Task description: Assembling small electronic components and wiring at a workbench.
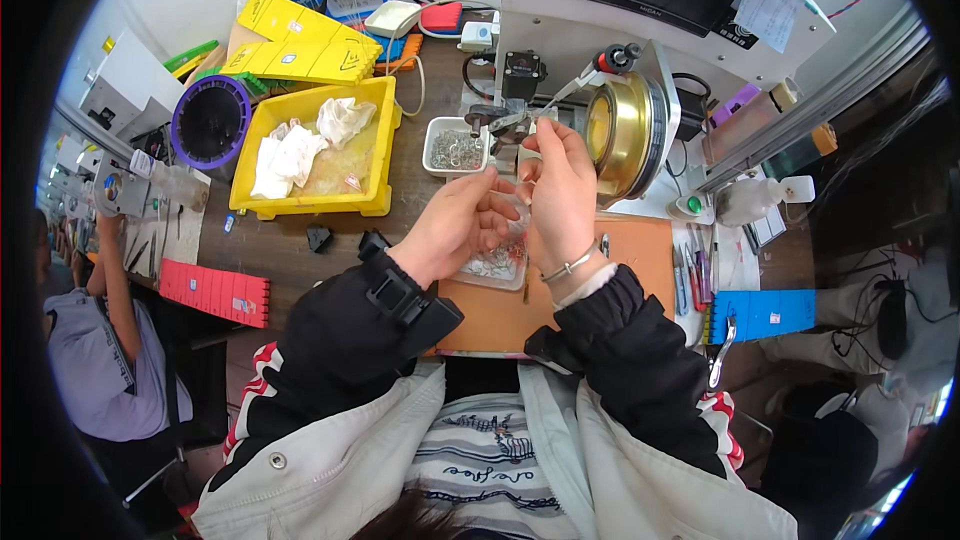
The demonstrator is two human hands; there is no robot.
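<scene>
My right hand [562,185] is raised beside a small dark machine head [490,120]. Its thumb and forefinger are pinched together near the metal tip; whatever lies between them is too small to make out. My left hand [458,225] hovers lower and to the left, with loosely bent fingers apart and nothing visible in them. Just beyond it stands a white dish [457,146] of small shiny metal pieces. Below both hands, partly covered by them, sits a clear tray [500,268] with small pieces in plastic bags. A brass-coloured round drum [618,135] is right of my right hand.
At the left stand a yellow bin [385,165] with white cloths and a purple-rimmed black bucket [210,122]. A red ridged strip [214,292] lies near the left edge. Pliers and tweezers [692,270] lie at right, by a blue strip [765,316]. Another person [110,370] sits far left.
</scene>
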